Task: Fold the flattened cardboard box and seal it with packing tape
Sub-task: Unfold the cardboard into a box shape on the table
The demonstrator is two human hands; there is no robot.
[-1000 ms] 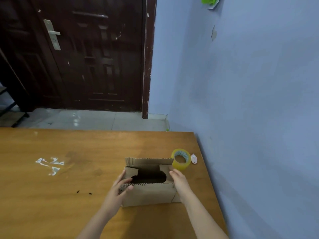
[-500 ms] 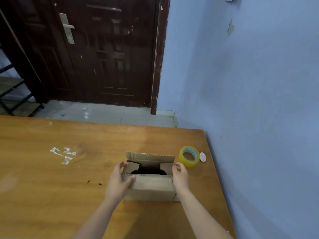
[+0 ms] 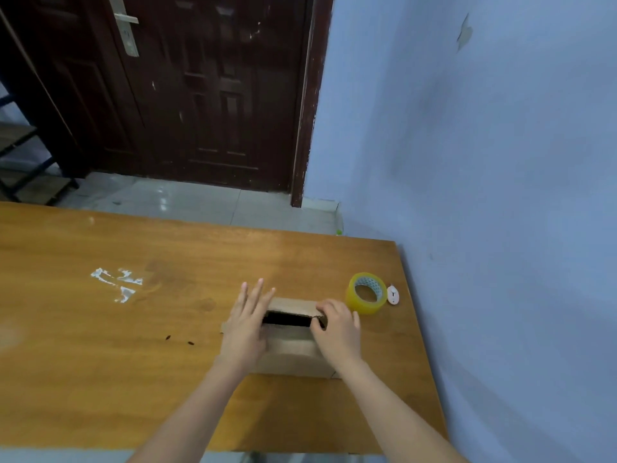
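Observation:
A small brown cardboard box (image 3: 292, 352) stands on the wooden table (image 3: 133, 345), its top flaps nearly folded down with a narrow dark gap left between them. My left hand (image 3: 247, 325) lies flat with straight fingers on the left end of the box top, pressing the flaps. My right hand (image 3: 337, 329) rests on the right end, its fingers curled at the edge of the gap. A yellowish roll of packing tape (image 3: 366, 293) lies on the table just right of the box.
A small white cutter (image 3: 393, 294) lies beside the tape roll, close to the blue wall (image 3: 500, 195) along the table's right edge. White tape scraps (image 3: 117, 282) stick to the table at left. A dark door stands beyond the table.
The top flaps have come down, so the opening has shrunk to a slit. My left hand moved from the box's side up onto the top and flattened. The camera shifted closer.

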